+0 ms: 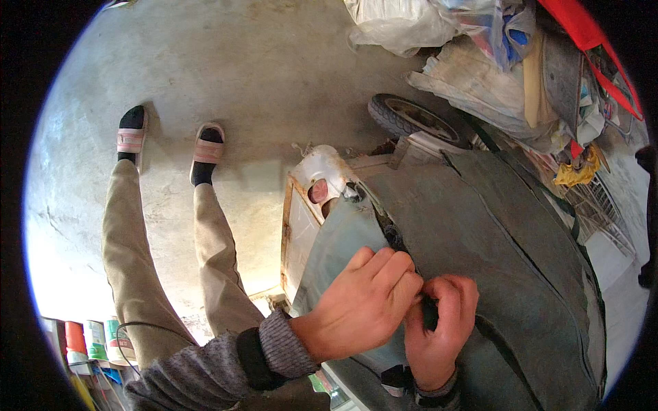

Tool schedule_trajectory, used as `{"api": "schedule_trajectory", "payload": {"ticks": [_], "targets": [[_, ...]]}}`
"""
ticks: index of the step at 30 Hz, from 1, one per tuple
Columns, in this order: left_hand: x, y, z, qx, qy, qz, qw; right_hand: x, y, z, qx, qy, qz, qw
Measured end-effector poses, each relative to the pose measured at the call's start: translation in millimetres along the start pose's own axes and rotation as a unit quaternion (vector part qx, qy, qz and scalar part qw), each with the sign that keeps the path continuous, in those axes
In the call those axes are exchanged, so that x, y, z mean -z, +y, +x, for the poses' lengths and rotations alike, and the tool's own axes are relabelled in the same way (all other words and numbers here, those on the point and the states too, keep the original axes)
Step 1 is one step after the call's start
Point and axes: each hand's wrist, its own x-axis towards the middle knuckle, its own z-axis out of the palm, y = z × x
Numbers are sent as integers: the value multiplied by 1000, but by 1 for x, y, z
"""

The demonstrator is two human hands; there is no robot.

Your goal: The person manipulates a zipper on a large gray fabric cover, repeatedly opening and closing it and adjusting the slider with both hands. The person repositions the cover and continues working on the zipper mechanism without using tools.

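Dark grey-green fabric makes up the large cover (473, 198) that spreads over the right half of the head view, with a paler blue-green panel (336, 250) along its left edge. A black, bunched seam (393, 236) runs between the two and disappears under the person's fingers. The left hand (363, 301), in a grey knit sleeve with a black band (253, 357) around it, reaches across the pale panel, its fingers curled in and narrow. The right hand (436, 346) sits just beside it, thumb and forefinger bent into a small loop. What the fingertips pinch is hidden, so I cannot tell what either hand holds.

Past the cover's upper left corner shows a pale, rust-edged metal body (332, 164) with a round reddish disc (318, 192). Above the cover's upper edge a wheel (394, 116) leans near plastic bags (404, 24). On the concrete floor (260, 75), well left of the cover, stand two legs (127, 226) in khaki trousers, black socks and pink-striped slides (130, 141).
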Motion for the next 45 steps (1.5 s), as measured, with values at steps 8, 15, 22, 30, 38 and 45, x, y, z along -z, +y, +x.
{"api": "schedule_trajectory", "payload": {"ticks": [8, 15, 22, 30, 38, 45], "targets": [[-1, -1, 1, -4, 0, 16, 1000, 2, 2, -4, -9, -13, 31, 999], [1, -1, 1, 14, 1, -33, 999, 6, 1, -3, -18, 37, -4, 999], [1, 1, 0, 14, 16, -33, 999, 11, 2, -5, -23, 8, 7, 1000], [28, -8, -4, 17, 21, -26, 999, 6, 4, -3, -14, 40, 7, 999], [-3, 17, -5, 167, 78, -178, 967, 6, 2, -5, 1, 37, -12, 999], [-4, 15, 0, 176, 59, -199, 962, 5, 1, -6, -5, 39, -8, 999]]}}
